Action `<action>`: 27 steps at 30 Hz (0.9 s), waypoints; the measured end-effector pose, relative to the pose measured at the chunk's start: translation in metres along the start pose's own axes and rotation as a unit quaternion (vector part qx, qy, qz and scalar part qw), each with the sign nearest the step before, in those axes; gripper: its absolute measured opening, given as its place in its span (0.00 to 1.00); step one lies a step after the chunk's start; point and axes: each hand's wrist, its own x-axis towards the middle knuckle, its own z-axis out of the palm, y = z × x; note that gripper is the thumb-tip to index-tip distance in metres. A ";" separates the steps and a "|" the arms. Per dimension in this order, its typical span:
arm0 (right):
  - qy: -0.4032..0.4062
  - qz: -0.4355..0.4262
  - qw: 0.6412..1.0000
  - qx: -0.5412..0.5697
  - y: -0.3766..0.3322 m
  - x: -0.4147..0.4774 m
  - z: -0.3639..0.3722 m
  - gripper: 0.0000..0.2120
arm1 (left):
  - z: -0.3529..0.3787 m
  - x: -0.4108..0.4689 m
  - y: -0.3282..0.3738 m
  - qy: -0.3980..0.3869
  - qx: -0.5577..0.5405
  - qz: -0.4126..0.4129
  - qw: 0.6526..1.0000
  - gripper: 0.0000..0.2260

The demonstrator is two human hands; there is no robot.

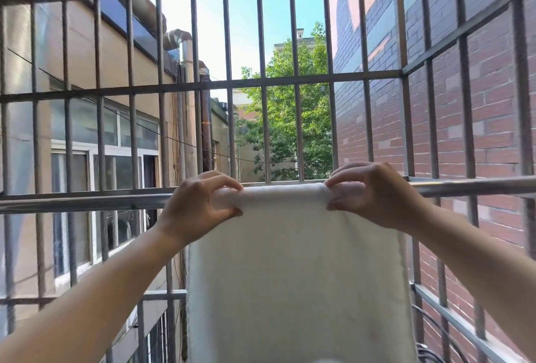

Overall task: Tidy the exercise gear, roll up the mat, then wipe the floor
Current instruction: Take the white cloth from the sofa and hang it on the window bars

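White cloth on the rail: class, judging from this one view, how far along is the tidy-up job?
Done: cannot tell; no gear, mat or floor shows. In hand: the left hand and right hand pinch the white cloth where it folds over the metal rail, its length hanging down. Left: this view cannot confirm any listed step.

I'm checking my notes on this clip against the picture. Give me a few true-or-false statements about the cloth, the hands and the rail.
1. A white cloth hangs over a metal rail. True.
2. Only the left hand touches the cloth. False: the right hand pinches its top edge too, one hand at each end of the fold.
3. The cloth lies crumpled on the floor. False: it is draped over the rail and hangs down flat.
4. Metal bars stand beyond the rail, with a tree behind them. True.
5. A brick wall is on the right. True.
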 end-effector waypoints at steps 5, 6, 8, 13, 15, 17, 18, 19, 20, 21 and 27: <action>0.009 -0.032 0.999 -0.019 0.010 -0.007 -0.005 0.14 | -0.001 -0.006 -0.006 0.038 -0.033 -0.023 0.998 0.13; 0.017 -0.030 0.999 -0.011 0.012 -0.008 -0.005 0.12 | -0.002 -0.005 -0.006 0.036 -0.049 -0.027 0.998 0.12; 0.026 -0.027 0.999 0.005 0.015 -0.007 -0.004 0.09 | -0.002 -0.003 -0.006 0.039 -0.079 -0.036 0.995 0.10; 0.049 -0.010 0.998 0.038 0.018 0.001 -0.010 0.03 | -0.003 0.009 -0.007 0.060 -0.082 -0.089 0.991 0.04; 0.047 -0.003 0.998 0.030 0.022 0.008 -0.014 0.05 | -0.005 0.018 -0.007 0.052 -0.088 -0.101 0.990 0.04; 0.044 0.002 0.999 0.022 0.026 0.016 -0.016 0.06 | -0.007 0.028 -0.007 0.043 -0.098 -0.104 0.989 0.07; 0.042 0.003 0.999 0.018 0.028 0.019 -0.017 0.07 | -0.007 0.032 -0.007 0.037 -0.103 -0.105 0.988 0.08; 0.040 0.004 0.999 0.013 0.031 0.022 -0.018 0.07 | -0.008 0.036 -0.006 0.033 -0.104 -0.106 0.988 0.11; 0.039 0.007 0.999 0.012 0.033 0.025 -0.019 0.07 | -0.007 0.040 -0.006 0.029 -0.106 -0.107 0.988 0.12; 0.040 0.012 0.999 0.014 0.035 0.027 -0.021 0.07 | -0.006 0.043 -0.006 0.026 -0.110 -0.109 0.988 0.12; 0.002 0.057 0.998 0.025 0.046 0.038 -0.023 0.05 | 0.008 0.057 -0.011 -0.024 -0.113 -0.146 0.983 0.02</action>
